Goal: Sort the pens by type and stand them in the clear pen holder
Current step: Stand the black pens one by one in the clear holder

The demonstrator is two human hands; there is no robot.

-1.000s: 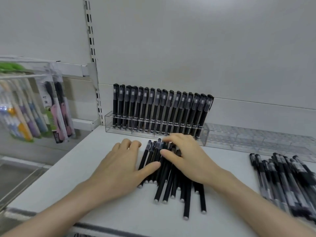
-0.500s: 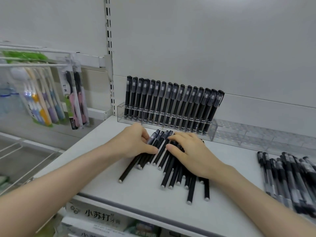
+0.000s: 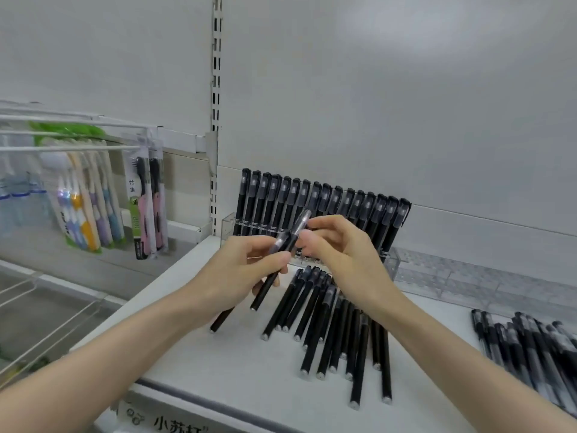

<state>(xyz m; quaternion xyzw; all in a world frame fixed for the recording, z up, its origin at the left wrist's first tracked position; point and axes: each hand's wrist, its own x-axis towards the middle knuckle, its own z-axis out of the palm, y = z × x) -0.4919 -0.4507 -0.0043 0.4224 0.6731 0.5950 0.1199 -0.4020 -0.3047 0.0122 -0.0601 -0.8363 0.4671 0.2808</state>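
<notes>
— What has the left hand (image 3: 243, 273) got?

— Two black pens (image 3: 282, 245), gripped side by side between curled fingers and thumb, lifted clear of the shelf (image 3: 218, 370). They slant, with the caps up to the right and the butts down to the left. One sits higher than the other, so its frosted cap sticks out on top.

— And the right hand (image 3: 340, 254)?

— It's at that upper cap. The forefinger and thumb curl in and pinch the pen just there, and the other fingers are folded beneath. The two hands are close together, in front of the holder.

— Where's the holder?

— The clear pen holder (image 3: 227, 221) stands at the back of the shelf, against the wall. A row of capped black pens (image 3: 324, 198) stands in it, packed shoulder to shoulder and leaning a little to the right. More clear grid runs on to the right of them.

— The other pens?

— Loose black pens (image 3: 327, 323) lie on the shelf below the right wrist, roughly parallel, caps towards the holder. Well apart, at the right edge, lies a second heap (image 3: 530, 345) with see-through barrels, a different kind.

— Anything else?

— Toothbrush packs (image 3: 90, 207) hang on hooks off to the left. A label strip (image 3: 178, 428) with printed characters runs along the shelf's front edge.
</notes>
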